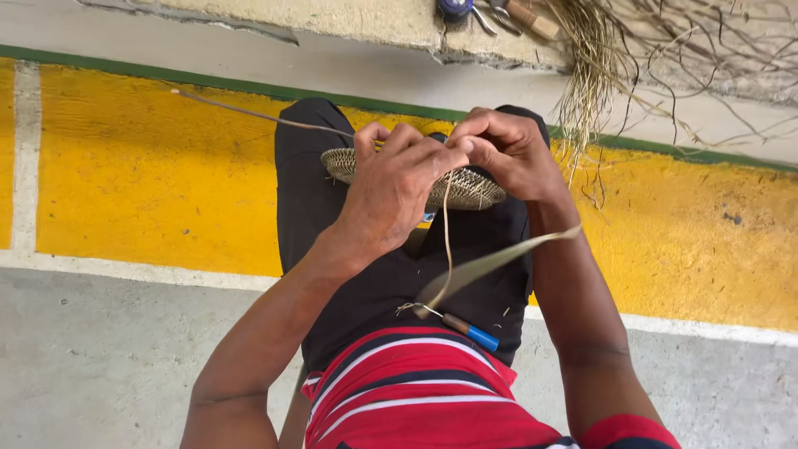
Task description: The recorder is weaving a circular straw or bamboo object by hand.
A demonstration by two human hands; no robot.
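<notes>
Both the left hand (391,187) and right hand (507,150) are pinched shut on the rim of a round, flat woven straw disc (470,189) resting on the black-trousered lap (307,199), a pale fibre strip (490,262) trailing below.

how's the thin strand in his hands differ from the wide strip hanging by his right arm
The thin strand is narrow and cord-like, dropping straight from the pinching fingers; the wide strip is flat, ribbon-like and slants across the lap. The strand looks tan, the strip paler. Both are plant fibre by the woven basket piece.
</notes>
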